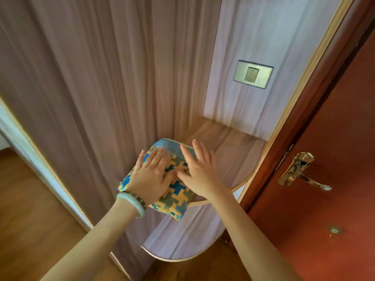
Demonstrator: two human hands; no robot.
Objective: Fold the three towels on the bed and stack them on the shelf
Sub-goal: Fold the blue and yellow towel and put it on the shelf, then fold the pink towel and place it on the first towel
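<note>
Wooden shelf (229, 142) bears a folded towel (172, 203) under the flat, open-fingered left hand (151, 177) and right hand (199, 173).

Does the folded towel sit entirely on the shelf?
No, the towel overhangs the front edge of the shelf at its near corner.

left wrist: pale green bangle (129, 200) | dark beaded bracelet (140, 198), perhaps wooden | forearms bare

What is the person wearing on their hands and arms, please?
Both forearms are bare, with no sleeves in view, and neither hand wears a glove. The left hand has a smooth pale green bangle at its wrist, with a dark beaded bracelet beside it. The right hand and wrist wear nothing.
</note>
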